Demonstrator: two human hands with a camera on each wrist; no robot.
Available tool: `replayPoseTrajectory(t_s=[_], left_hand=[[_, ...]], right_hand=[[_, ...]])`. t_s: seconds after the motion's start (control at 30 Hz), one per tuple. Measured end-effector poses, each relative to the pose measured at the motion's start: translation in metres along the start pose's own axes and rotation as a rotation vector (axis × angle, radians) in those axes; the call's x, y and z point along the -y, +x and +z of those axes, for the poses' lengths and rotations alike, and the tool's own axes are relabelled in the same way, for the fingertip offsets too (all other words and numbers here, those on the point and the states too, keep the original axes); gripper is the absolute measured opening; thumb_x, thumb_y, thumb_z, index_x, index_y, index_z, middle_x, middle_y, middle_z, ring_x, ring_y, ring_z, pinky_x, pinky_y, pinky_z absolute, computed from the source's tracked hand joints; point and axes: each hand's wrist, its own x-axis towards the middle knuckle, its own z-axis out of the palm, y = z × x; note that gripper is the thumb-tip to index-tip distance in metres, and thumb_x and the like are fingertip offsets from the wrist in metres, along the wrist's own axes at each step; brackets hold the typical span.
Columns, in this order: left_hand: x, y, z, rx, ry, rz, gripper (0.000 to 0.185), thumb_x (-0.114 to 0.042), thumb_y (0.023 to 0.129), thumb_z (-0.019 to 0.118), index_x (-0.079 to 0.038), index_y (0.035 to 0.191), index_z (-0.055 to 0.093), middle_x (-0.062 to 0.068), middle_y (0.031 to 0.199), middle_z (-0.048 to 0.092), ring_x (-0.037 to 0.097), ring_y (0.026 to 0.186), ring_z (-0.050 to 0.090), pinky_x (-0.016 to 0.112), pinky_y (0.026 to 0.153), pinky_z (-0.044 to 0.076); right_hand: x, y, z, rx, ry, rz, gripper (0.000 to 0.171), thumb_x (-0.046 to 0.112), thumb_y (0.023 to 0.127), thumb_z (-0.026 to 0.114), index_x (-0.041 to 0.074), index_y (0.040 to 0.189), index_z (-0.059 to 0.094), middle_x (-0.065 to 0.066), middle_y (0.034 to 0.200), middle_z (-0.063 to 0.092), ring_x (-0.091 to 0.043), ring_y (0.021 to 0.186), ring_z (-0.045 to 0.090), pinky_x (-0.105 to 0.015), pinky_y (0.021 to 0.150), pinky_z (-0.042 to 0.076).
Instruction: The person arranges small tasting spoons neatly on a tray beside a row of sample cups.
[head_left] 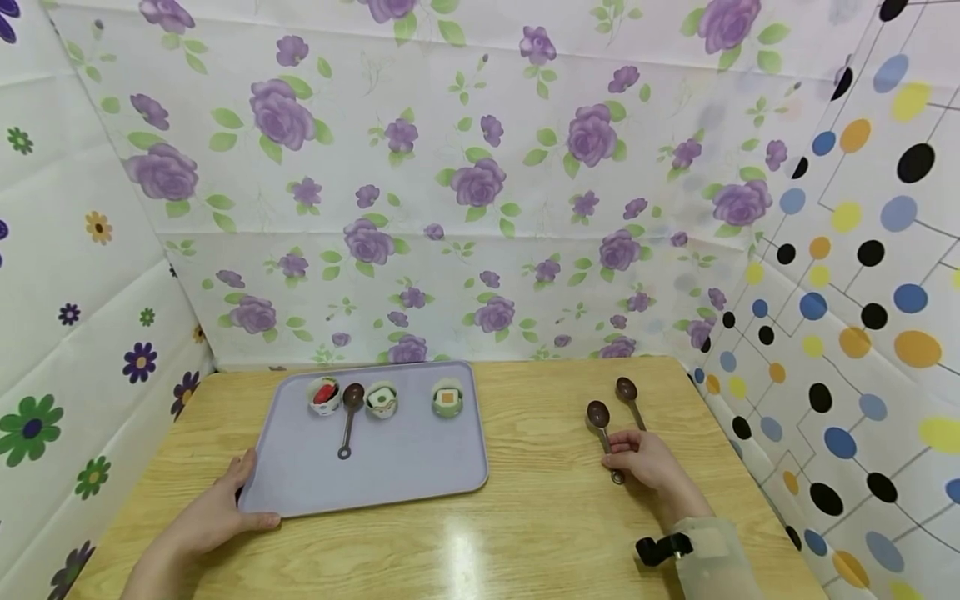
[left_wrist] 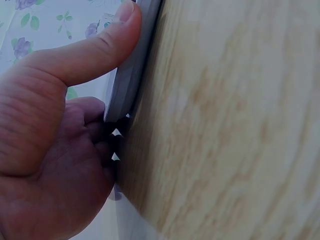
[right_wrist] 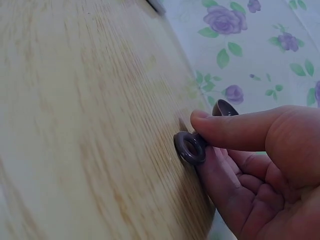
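A lilac tray lies on the wooden table. My left hand grips its near left corner, thumb on the tray rim. On the tray stand three small round cups, and a brown spoon lies between the first two. My right hand pinches the handle of a second brown spoon, thumb over its ring end. A third brown spoon lies just behind it.
Flowered and dotted sheets wall in the table at the back and on both sides. The table's right edge runs close to my right hand. Bare wood stretches between the tray and the spoons.
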Motion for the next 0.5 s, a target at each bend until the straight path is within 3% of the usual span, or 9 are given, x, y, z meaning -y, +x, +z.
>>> replayPoseTrajectory(t_s=[0.5], left_hand=[[-0.0025,-0.0018,-0.0003,0.007,-0.011,-0.005,0.138,-0.045,0.084,0.091,0.016,0.161,-0.007,0.047,0.164,-0.006,0.066,0.151,-0.009,0.081,0.118,0.001]], right_hand=[[-0.0048,0.0013,0.0022,-0.048,-0.002,-0.027,0.04,0.007,0.089,0.087,-0.009,0.121,0.07,-0.01,0.103,0.075,-0.015,0.089,0.07,-0.027,0.07,0.061]])
